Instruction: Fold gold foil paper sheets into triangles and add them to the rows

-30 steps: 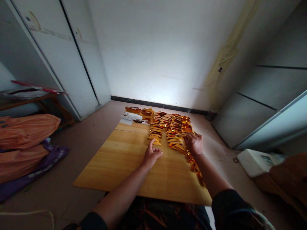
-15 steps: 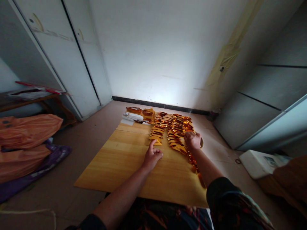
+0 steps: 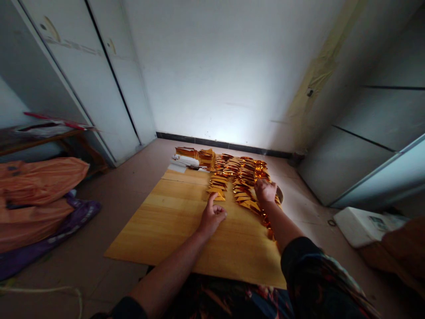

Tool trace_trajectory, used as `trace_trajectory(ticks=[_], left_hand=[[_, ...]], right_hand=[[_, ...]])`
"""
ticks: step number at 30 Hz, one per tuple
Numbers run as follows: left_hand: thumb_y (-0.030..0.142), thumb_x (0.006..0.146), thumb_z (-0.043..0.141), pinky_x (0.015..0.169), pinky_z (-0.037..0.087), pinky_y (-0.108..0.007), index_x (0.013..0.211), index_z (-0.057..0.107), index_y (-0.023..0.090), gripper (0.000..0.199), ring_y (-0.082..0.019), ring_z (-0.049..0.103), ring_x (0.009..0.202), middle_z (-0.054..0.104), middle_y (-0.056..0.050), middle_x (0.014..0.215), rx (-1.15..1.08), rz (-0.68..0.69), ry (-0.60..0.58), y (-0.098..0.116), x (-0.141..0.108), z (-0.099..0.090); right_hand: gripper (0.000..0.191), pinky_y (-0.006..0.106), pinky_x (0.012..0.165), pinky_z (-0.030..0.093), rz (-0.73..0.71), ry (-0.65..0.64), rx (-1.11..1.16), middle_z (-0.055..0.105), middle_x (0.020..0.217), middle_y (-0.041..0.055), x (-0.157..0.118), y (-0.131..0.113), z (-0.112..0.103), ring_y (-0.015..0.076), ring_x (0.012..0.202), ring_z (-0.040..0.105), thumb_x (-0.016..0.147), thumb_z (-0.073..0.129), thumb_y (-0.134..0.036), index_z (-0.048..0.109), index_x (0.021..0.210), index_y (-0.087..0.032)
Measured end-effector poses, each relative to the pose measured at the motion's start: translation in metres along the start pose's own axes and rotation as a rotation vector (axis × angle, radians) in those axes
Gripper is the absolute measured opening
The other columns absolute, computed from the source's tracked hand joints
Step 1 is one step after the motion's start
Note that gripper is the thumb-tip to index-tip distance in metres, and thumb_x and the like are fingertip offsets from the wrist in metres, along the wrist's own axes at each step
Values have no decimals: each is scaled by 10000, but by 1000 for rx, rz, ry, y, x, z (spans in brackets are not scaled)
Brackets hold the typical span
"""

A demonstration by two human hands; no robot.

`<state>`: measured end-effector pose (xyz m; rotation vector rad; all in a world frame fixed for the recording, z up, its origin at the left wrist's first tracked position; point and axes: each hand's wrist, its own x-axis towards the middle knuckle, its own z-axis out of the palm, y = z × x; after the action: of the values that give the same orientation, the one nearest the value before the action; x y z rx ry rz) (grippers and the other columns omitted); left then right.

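Note:
Rows of folded gold foil paper pieces (image 3: 244, 170) stand close together on the far side of a wooden board (image 3: 172, 217). My left hand (image 3: 211, 218) is over the middle of the board, its index finger stretched to the nearest folded piece (image 3: 218, 195) of a short row; the other fingers curl loosely and grip nothing. On the right, my right hand (image 3: 265, 191) has its fingers drawn together among the foil pieces. Whatever is between those fingertips is hidden. A line of shiny foil pieces (image 3: 270, 231) runs along the right edge beside my forearm.
At the board's far left lie stacks of gold paper (image 3: 186, 152) and a white wrapped bundle (image 3: 186, 160). A round rim (image 3: 280, 195) shows behind my right hand. Orange bags (image 3: 36, 186) are on the left; a white box (image 3: 357, 226) stands on the right.
My right hand has shifted very slightly toward the far side, fingers still together. My left hand stays almost in place at the same folded piece. The view has moved a little.

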<state>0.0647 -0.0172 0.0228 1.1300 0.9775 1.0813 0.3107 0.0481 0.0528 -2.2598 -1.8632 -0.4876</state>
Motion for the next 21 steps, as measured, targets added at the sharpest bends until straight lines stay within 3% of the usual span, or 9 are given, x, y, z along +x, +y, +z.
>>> trace_trajectory(ticks=[7, 21], left_hand=[[185, 632, 656, 569, 400, -204, 1420, 275, 185, 875, -91, 514, 573, 594, 62, 664, -8, 2, 0, 0, -1, 0], [179, 633, 639, 580, 411, -204, 1421, 276, 181, 867, -92, 528, 591, 602, 59, 675, 11, 8, 5, 0, -1, 0]], right_hand=[[199, 324, 717, 230, 7, -15, -10, 679, 909, 101, -1, -3, 3, 190, 780, 547, 877, 453, -193, 647, 904, -162], [184, 318, 730, 216, 15, -58, 35, 678, 937, 88, -1, -4, -13, 177, 770, 546, 834, 497, -211, 651, 925, -169]])
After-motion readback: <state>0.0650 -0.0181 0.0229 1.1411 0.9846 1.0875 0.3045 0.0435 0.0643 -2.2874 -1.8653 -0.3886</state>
